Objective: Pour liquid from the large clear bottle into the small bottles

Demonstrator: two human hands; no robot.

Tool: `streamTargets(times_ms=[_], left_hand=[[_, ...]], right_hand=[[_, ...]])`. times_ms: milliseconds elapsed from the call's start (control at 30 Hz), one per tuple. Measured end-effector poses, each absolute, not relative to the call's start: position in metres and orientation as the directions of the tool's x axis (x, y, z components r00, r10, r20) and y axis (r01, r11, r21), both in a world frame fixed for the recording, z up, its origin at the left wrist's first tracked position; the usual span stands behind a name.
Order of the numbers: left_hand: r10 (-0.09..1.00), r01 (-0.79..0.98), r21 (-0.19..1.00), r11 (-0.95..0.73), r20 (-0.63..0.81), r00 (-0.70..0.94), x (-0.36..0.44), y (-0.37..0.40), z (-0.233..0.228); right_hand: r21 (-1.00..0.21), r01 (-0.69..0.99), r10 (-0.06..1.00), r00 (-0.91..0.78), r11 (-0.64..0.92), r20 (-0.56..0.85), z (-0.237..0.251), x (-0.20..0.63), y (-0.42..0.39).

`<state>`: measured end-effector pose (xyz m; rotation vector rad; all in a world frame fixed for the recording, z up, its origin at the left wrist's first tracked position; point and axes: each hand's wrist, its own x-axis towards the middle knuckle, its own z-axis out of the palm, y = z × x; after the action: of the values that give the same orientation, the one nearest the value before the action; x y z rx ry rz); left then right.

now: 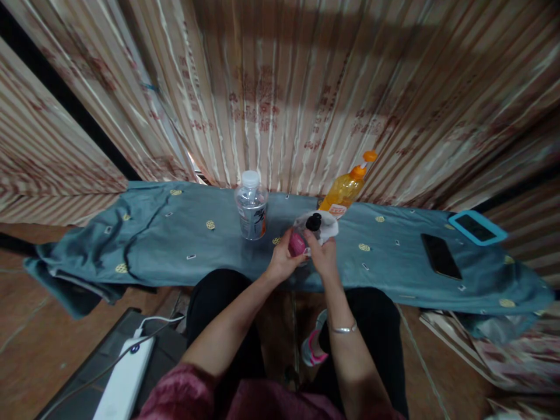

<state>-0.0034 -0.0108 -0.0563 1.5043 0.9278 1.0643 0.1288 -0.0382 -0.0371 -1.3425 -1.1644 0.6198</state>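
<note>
My left hand (283,258) has its fingers round the pink side of a small clear bottle with a black cap (314,222). On the other side, my right hand (322,254) grips the same bottle, thumb just below the cap. Something thin and white (329,226), perhaps tissue or plastic, shows behind the right fingers; its kind is unclear. Just beyond leans a bottle of orange liquid (343,192) with an orange pump top. To the left, a clear plastic bottle (252,207) with a white cap and dark label stands upright.
A blue-green patterned cloth (170,251) covers the narrow table. At its right lie a dark phone (441,256) and a blue-framed device (478,227). Curtains (266,87) hang close behind. A white power strip (126,373) with cables rests at lower left.
</note>
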Motion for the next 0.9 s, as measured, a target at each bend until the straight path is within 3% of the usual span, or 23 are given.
streamTargets(times_ms=[167, 433, 767, 900], left_hand=[[0.928, 0.140, 0.952, -0.272, 0.221, 0.300, -0.006, -0.011, -0.054], [0.909, 0.217, 0.903, -0.370, 0.304, 0.283, -0.009, -0.013, -0.050], [0.886, 0.105, 0.939, -0.327, 0.266, 0.381, -0.015, -0.014, -0.053], [0.905, 0.158, 0.930, -0.331, 0.266, 0.331, -0.013, -0.009, -0.053]], right_hand=[[-0.930, 0.329, 0.868, 0.399, 0.164, 0.294, -0.061, 0.105, -0.079], [-0.883, 0.417, 0.819, 0.414, 0.216, 0.396, -0.024, 0.101, -0.068], [-0.965, 0.243, 0.822, 0.566, -0.096, 0.061, -0.066, 0.120, -0.054], [-0.959, 0.244, 0.805, 0.592, -0.146, 0.028, -0.073, 0.110, -0.074]])
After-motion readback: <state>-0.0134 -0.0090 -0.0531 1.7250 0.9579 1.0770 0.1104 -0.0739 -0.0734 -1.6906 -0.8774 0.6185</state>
